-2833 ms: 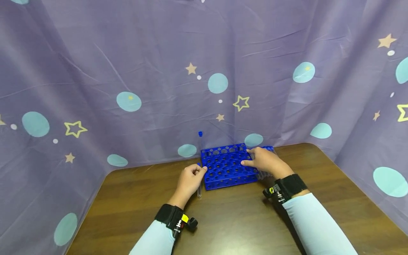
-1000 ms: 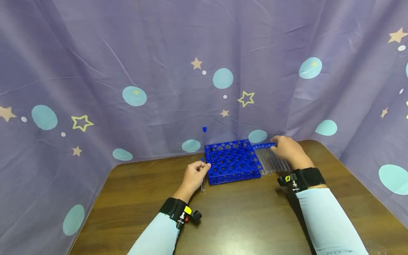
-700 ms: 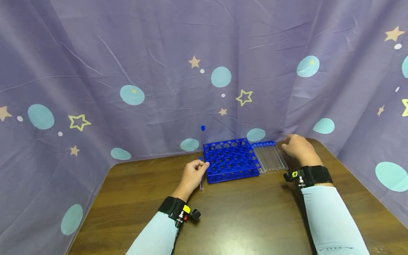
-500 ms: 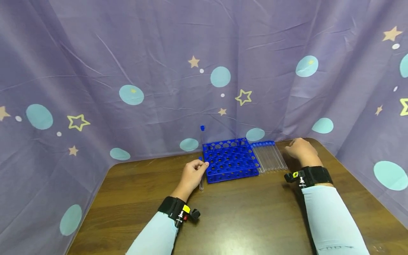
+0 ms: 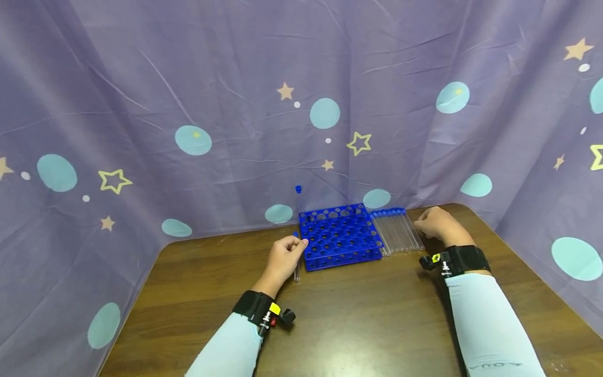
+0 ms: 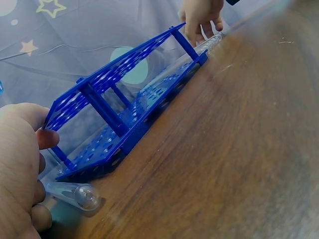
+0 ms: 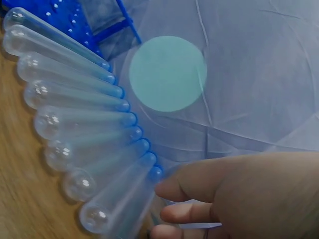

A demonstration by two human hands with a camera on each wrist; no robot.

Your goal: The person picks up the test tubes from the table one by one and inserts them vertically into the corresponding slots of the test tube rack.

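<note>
A blue test tube rack (image 5: 340,238) stands at the back of the table. My left hand (image 5: 283,260) pinches its left edge, thumb and forefinger at the corner of the top plate (image 6: 70,102) in the left wrist view. Beneath that hand lies a clear test tube (image 5: 297,273), rounded end toward me. Along the rack's right side runs a row of clear, blue-capped test tubes (image 5: 397,233). My right hand (image 5: 439,225) is at the row's right end, holding nothing. In the right wrist view its loosely bent fingers (image 6: 199,30) reach close to the last blue cap (image 7: 156,173).
One tube with a blue cap (image 5: 298,189) rises upright at the rack's back left corner. A patterned purple curtain (image 5: 245,157) hangs directly behind the wooden table (image 5: 358,314). Both wrists carry strapped cameras.
My right hand has left the rack, passed over the tubes to their right end, and drawn slightly back toward them. My left hand keeps its pinch on the rack.
</note>
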